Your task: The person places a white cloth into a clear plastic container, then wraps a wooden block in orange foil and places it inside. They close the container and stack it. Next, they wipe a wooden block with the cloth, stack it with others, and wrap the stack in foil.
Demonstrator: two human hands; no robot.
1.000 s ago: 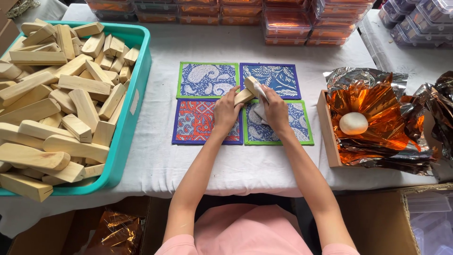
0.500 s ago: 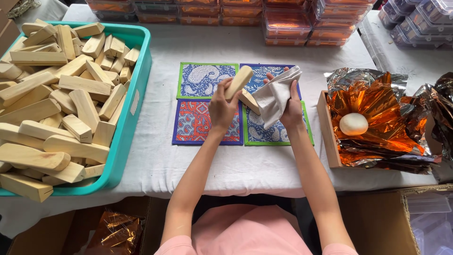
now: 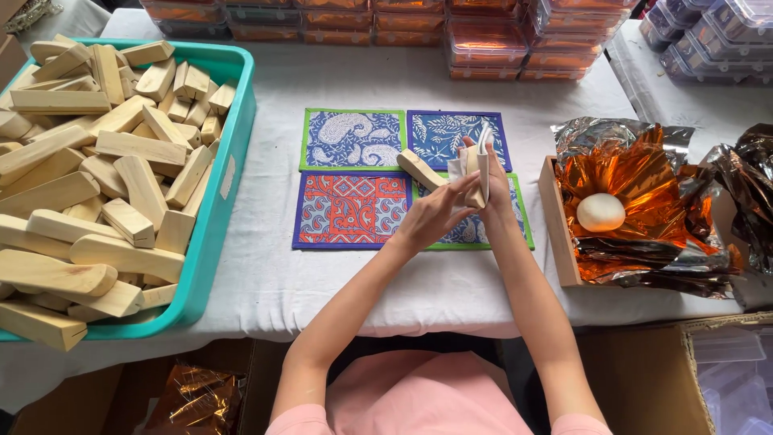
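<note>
Item: wooden block [image 3: 475, 173], centre frame, upright, apparently swathed in white cloth [image 3: 460, 171]; gripped by right hand [image 3: 491, 189], steadied by left hand [image 3: 431, 216]. Cloth best kept taut, wiped with the grain.

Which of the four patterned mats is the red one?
The near-left mat, by the left hand. It has an orange-red pattern with a blue border; the other three are blue-and-white, and it lies fully uncovered.
</note>
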